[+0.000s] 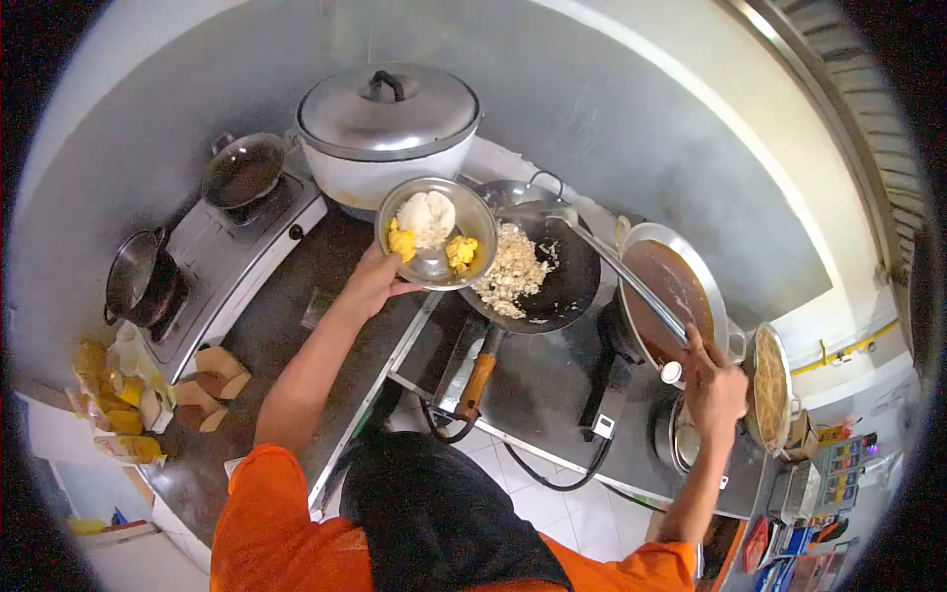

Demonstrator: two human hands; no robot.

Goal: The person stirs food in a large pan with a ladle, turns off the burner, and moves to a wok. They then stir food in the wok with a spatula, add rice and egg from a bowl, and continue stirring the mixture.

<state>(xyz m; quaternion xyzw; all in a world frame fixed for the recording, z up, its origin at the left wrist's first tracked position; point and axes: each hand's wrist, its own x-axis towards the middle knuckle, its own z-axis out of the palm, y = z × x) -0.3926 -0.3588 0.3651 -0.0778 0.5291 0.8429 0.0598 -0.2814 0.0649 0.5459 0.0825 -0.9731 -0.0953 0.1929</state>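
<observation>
My left hand (371,284) grips the near left rim of a metal bowl (430,268), holding it tilted over the left edge of the wok. Inside the bowl are a mound of white rice (428,216) and two lumps of yellow egg (461,253). The dark wok (574,286) contains loose, pale brownish fried rice (515,271). Closed around the white end of a long metal spatula (631,280) is my right hand (712,387). The spatula's head rests in the far part of the wok, close to the bowl.
Behind the bowl stands a large lidded pot (390,113). A pot of brown sauce (674,296) is right of the wok, beside another filled pan (769,390). At left, a stove (242,261) holds two small pans. The wok's wooden handle (476,385) points toward me.
</observation>
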